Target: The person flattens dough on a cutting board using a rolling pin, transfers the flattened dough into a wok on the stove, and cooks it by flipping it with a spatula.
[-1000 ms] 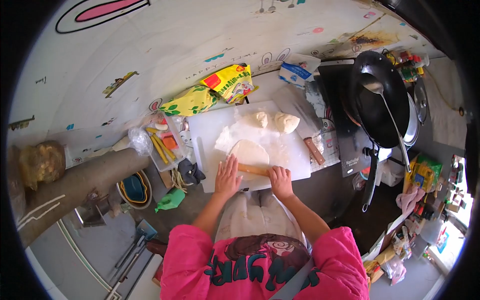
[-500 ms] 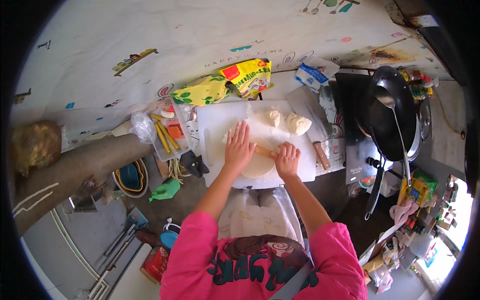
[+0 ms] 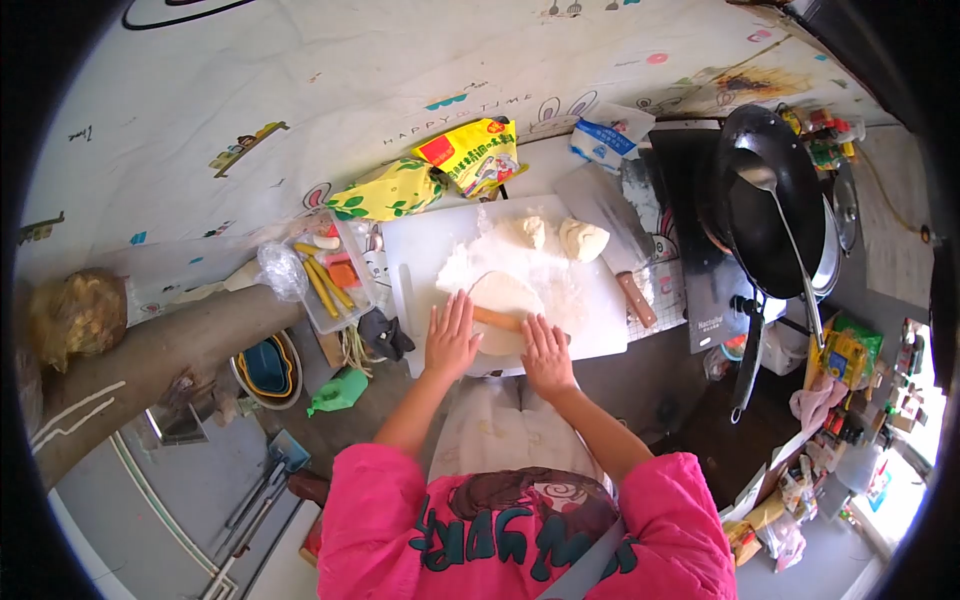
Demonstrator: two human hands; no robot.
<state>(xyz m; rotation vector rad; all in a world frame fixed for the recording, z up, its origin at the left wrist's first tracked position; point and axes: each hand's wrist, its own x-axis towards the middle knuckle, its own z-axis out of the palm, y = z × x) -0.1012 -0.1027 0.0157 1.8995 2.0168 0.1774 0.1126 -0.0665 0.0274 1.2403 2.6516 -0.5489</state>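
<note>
A wooden rolling pin [image 3: 497,318] lies across a flat round sheet of dough [image 3: 505,290] on a white cutting board [image 3: 415,222]. My left hand [image 3: 453,337] rests on the pin's left end with its fingers stretched out. On the right end lies my right hand [image 3: 547,357], its fingers also extended and flat, not wrapped round the pin. Flour is scattered over the board. Toward the back sit a small dough lump [image 3: 531,232] and a larger dough lump [image 3: 583,240]. A cleaver [image 3: 607,215] lies over the board's right edge, its wooden handle toward me.
Yellow seasoning bags [image 3: 470,158] lean behind the board. A plastic container [image 3: 350,312] with yellow and orange items stands at the left. On the right, a black wok [image 3: 765,225] with a ladle [image 3: 757,178] inside sits by the cooktop [image 3: 690,280].
Both hands and the rolling pin have moved nearer to my body across the dough. My right hand's bent fingers have straightened. The whole view has shifted slightly.
</note>
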